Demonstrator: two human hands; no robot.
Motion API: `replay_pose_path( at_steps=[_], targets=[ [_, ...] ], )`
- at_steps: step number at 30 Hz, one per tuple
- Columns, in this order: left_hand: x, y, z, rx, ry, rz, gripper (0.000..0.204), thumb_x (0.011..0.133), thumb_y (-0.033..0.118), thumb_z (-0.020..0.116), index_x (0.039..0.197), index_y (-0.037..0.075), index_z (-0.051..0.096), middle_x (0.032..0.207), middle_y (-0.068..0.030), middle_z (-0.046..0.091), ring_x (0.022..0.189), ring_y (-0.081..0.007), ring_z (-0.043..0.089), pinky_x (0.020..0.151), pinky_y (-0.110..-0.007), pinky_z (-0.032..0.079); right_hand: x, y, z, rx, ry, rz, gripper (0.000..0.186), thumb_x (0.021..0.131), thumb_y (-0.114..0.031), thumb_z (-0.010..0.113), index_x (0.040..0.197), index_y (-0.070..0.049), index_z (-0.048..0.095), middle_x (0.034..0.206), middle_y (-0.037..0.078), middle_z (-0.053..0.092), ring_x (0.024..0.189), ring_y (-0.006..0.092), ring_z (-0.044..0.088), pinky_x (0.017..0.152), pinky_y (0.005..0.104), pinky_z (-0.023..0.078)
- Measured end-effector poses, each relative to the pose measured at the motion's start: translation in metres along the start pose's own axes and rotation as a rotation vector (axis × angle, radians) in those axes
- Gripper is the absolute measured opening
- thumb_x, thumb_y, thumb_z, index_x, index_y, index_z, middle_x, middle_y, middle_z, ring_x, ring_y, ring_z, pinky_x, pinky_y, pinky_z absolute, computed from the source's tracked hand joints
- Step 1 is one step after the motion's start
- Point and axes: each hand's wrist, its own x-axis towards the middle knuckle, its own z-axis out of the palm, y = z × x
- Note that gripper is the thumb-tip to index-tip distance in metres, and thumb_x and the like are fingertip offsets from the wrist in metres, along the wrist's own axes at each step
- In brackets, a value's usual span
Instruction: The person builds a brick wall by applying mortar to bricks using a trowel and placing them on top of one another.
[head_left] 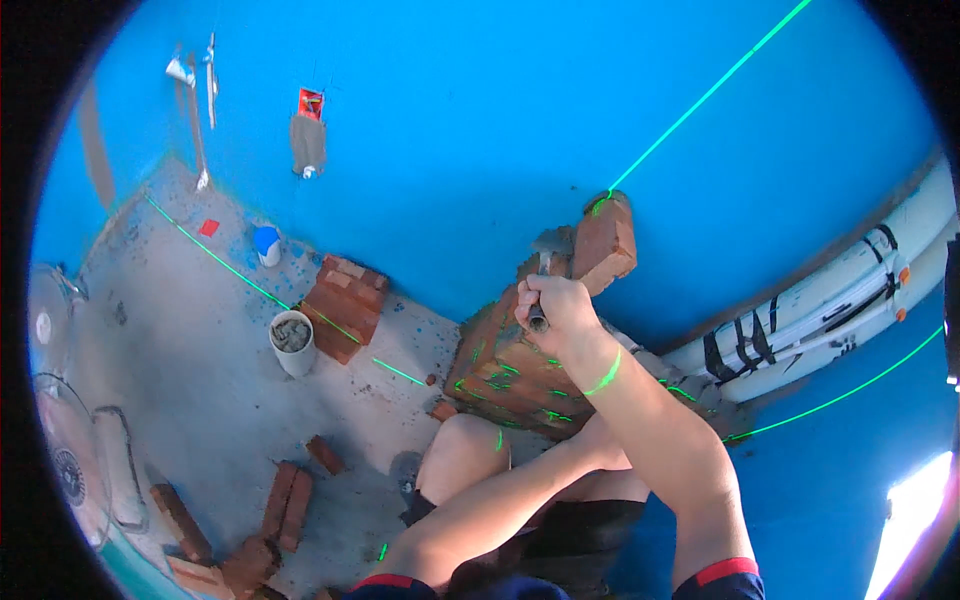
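Observation:
My right hand [560,305] is closed round the dark handle of a trowel [538,318]. The metal neck sticks out beyond my fist, over the top of a low brick stack [530,370]. Grey mortar [553,238] lies by the far end of the stack, against the blue wall. Just beyond my fist, a single brick [606,245] stands higher than the rest, touching the wall. My left forearm [500,490] crosses under the right one, in front of the stack. The right forearm hides my left hand, so its fingers do not show.
Left of the stack stand a brick pile [345,305] and a white bucket [292,345] of grey mortar. Loose bricks [287,505] lie on the floor at lower left, near a fan [70,475]. Taped white pipes [800,320] run along the right. Green laser lines cross wall and floor.

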Motion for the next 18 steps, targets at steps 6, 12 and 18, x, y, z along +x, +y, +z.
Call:
replay_pose_path(
  at_steps=[6, 12, 18],
  targets=[
    [0.004, 0.002, -0.001, 0.038, -0.118, -0.092, 0.03, 0.084, 0.032, 0.069, 0.105, 0.012, 0.061, 0.11, -0.01, 0.063, 0.106, -0.0291, 0.056, 0.088, -0.043, 0.042, -0.004, -0.015, 0.014, 0.017, 0.076, -0.005, 0.007, 0.092, -0.002, 0.048, 0.085, -0.001, 0.048, 0.071, 0.005, 0.049, 0.057, 0.0122, 0.044, 0.053, 0.028, 0.039],
    [0.0, -0.007, 0.005, 0.096, -0.104, -0.078, 0.033, 0.083, 0.032, 0.07, 0.107, 0.011, 0.061, 0.108, -0.0103, 0.063, 0.105, -0.0286, 0.056, 0.088, -0.042, 0.043, -0.021, -0.026, 0.016, -0.063, 0.113, -0.096, 0.011, 0.091, -0.002, 0.05, 0.08, -0.002, 0.049, 0.072, 0.005, 0.05, 0.059, 0.0123, 0.046, 0.053, 0.0285, 0.038],
    [-0.002, -0.018, 0.006, 0.133, -0.083, -0.082, 0.035, 0.082, 0.03, 0.071, 0.109, 0.01, 0.06, 0.109, -0.0098, 0.063, 0.105, -0.0275, 0.056, 0.087, -0.042, 0.043, -0.023, -0.026, 0.02, -0.121, 0.098, -0.149, 0.009, 0.091, -0.004, 0.05, 0.082, -0.004, 0.052, 0.073, 0.007, 0.054, 0.06, 0.0179, 0.05, 0.052, 0.0347, 0.039]
  ],
)
